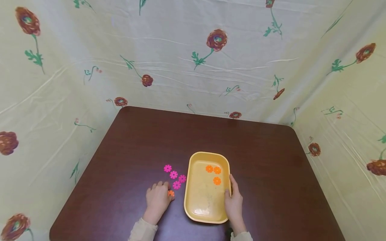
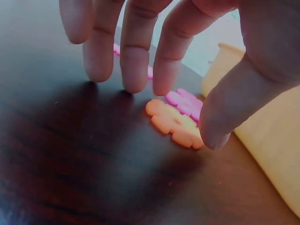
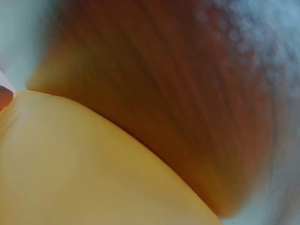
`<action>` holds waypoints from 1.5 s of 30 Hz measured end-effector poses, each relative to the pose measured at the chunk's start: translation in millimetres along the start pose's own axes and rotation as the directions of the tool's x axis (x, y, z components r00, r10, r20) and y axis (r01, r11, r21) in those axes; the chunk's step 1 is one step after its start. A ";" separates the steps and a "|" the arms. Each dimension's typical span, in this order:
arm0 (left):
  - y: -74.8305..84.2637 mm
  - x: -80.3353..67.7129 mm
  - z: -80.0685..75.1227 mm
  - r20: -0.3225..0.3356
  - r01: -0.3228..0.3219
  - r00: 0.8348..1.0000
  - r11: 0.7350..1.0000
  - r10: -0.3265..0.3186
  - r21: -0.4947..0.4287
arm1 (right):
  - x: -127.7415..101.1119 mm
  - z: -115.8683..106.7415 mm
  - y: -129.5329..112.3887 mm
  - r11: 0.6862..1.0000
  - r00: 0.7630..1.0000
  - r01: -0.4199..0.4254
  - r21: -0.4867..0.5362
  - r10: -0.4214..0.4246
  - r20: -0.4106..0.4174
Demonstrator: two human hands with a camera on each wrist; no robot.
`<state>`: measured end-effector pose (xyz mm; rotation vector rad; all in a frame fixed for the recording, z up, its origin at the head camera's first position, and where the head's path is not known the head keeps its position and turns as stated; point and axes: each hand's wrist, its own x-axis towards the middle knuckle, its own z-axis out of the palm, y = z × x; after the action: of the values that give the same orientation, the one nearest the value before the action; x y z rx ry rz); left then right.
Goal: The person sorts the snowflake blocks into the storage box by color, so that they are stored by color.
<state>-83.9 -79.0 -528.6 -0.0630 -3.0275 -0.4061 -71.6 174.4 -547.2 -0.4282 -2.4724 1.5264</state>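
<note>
A person's two hands work at the near edge of a dark brown counter (image 1: 144, 140), which is walled on three sides by a pale cloth (image 1: 193, 67) printed with red flowers. The left hand (image 1: 157, 197) lies palm down on the counter left of a yellow tray (image 1: 193, 201), its fingers bent and spread, fingertips (image 2: 133, 84) lowered to the wood. Its thumb (image 2: 220, 126) comes down against an orange flower piece (image 2: 173, 123) that lies flat on the counter; the hand is narrowed around the piece, with the thumb touching it and the other fingers just behind it, and the piece is not lifted. The right hand (image 1: 233, 201) grips the tray's right rim, thumb over the lip on the inside and fingers along the outer wall; the right wrist view shows only a blurred stretch of yellow tray wall (image 3: 84, 173) against the brown counter.

The tray stands lengthwise near the front edge, slightly right of centre. Broad open counter lies beyond it and to either side, up to the cloth. Three orange pieces (image 1: 213, 173) lie in the tray's far half. Four pink pieces (image 1: 175, 176) sit in a loose cluster on the counter just left of the tray, just beyond the left hand's fingers, the nearest one close beside the orange flower piece.
</note>
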 end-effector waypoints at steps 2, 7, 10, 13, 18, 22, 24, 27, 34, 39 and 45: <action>-1.0 -1.0 1.2 -0.002 -0.004 1.000 1.000 0.004 0.004 | -0.6 -0.2 0.2 1.000 1.000 -0.001 0.007 0.001 0.006; -4.0 -1.7 5.2 -0.017 -0.018 1.000 1.000 0.018 0.003 | -1.3 -0.9 0.4 1.000 1.000 -0.005 0.009 0.005 0.007; -5.3 -1.3 7.7 -0.039 -0.024 0.999 1.000 0.024 -0.009 | -1.0 -1.6 0.2 1.000 1.000 -0.008 0.006 0.008 0.007; -6.1 -1.0 9.0 -0.055 -0.029 0.998 0.999 0.028 -0.026 | -1.1 -2.3 0.2 1.000 1.000 -0.011 -0.003 0.011 0.010; -5.9 -1.2 8.0 -0.048 -0.025 0.999 0.998 0.022 -0.054 | -1.0 -2.8 -0.1 1.000 1.000 -0.008 -0.011 0.008 0.008; -4.5 -1.4 5.6 -0.021 -0.012 1.000 0.996 0.010 -0.091 | -0.6 -2.6 0.4 1.000 1.000 0.000 -0.012 0.000 0.006; -4.1 -1.3 4.5 -0.014 -0.009 1.000 0.993 0.008 -0.116 | -0.8 -2.4 0.8 1.000 1.000 0.002 -0.014 -0.002 0.006; -4.7 0.1 3.3 -0.030 -0.004 1.000 0.989 0.000 -0.148 | -1.4 -2.1 1.0 1.000 1.000 0.002 -0.014 -0.002 0.009; -5.8 10.0 -10.5 -0.093 0.021 0.995 0.981 -0.040 -0.193 | -2.0 -1.9 0.2 1.000 1.000 0.001 -0.012 -0.001 0.013; -2.0 20.1 -21.6 -0.085 0.058 0.993 0.969 -0.081 -0.239 | -2.2 -2.4 -1.0 1.000 1.000 0.008 -0.009 -0.008 0.009; 6.0 29.0 -31.0 -0.092 0.071 0.991 0.958 -0.100 -0.279 | -2.4 -2.5 -1.8 1.000 1.000 0.005 -0.001 -0.005 0.012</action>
<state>-109.9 -80.6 -494.7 0.0698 -2.8561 -0.8095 -68.8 174.9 -544.5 -0.4143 -2.4810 1.5304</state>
